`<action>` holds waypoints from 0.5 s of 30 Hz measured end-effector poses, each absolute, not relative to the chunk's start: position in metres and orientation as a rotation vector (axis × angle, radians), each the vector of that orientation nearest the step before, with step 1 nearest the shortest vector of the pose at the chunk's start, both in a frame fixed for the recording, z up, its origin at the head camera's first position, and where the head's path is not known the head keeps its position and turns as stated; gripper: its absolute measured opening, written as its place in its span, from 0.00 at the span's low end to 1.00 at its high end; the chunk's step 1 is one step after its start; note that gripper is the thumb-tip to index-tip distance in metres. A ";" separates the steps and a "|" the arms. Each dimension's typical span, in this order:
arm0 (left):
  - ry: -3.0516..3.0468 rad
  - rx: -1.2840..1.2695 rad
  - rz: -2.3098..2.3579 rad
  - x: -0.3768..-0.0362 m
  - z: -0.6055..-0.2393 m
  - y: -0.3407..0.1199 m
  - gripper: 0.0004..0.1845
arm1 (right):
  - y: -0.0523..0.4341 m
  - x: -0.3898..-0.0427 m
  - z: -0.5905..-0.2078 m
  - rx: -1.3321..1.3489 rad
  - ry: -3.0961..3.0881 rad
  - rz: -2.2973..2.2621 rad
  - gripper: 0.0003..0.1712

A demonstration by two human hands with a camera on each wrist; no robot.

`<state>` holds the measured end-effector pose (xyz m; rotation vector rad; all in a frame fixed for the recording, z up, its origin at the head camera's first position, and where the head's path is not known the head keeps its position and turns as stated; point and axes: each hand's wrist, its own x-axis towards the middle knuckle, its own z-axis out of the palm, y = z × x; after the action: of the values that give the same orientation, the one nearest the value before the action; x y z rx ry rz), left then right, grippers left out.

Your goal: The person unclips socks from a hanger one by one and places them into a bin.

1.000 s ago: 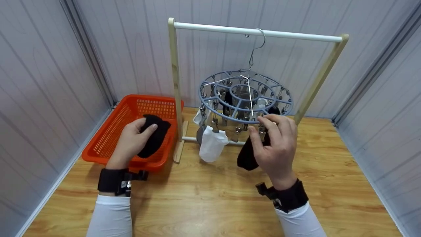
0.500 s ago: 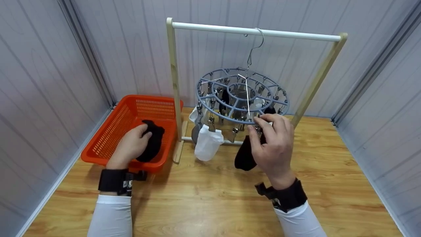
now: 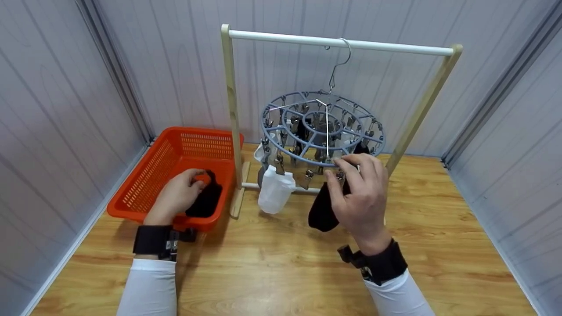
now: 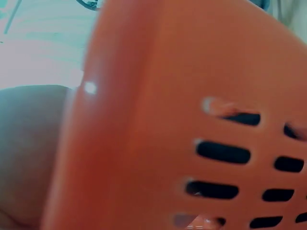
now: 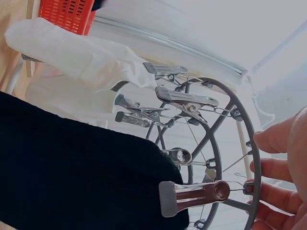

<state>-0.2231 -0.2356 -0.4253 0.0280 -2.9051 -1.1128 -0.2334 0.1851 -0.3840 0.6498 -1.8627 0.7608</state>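
Note:
My left hand (image 3: pixel 178 196) is down inside the orange basket (image 3: pixel 145 184), its fingers curled over a black sock (image 3: pixel 206 201) lying there. In the left wrist view only the basket's slotted orange wall (image 4: pixel 192 96) shows, close and blurred. My right hand (image 3: pixel 344 172) is raised at the near rim of the round blue-grey clip hanger (image 3: pixel 281 123), thumb and forefinger pinching a metal clip (image 5: pixel 192 194). From that clip hangs a second black sock (image 3: pixel 322 210) (image 5: pixel 72 167). A white sock (image 3: pixel 273 189) (image 5: pixel 81 57) hangs from a clip to its left.
The hanger's hook hangs on the white bar (image 3: pixel 285 39) of a wooden-posted rack (image 3: pixel 232 109) standing on the wooden table (image 3: pixel 285 267). More socks hang at the hanger's far side. Grey panel walls close in on three sides.
My left hand has lowered the black sock from above the basket's rim down into the basket. The hanger and my right hand have shifted slightly left.

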 end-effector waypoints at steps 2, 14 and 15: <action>-2.898 0.033 -1.113 -0.223 -0.426 -0.236 0.26 | 0.185 -0.232 -0.384 0.652 -1.872 0.756 0.15; -2.781 0.085 -1.048 -0.221 -0.419 -0.229 0.26 | 0.181 -0.227 -0.385 0.687 -1.868 0.785 0.17; -2.766 0.086 -1.048 -0.221 -0.418 -0.228 0.25 | 0.181 -0.227 -0.385 0.694 -1.868 0.790 0.17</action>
<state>-0.2208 -0.2275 -0.4181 0.0856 -2.7664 -1.0477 -0.2270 0.1809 -0.3849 0.6937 -1.8678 0.7902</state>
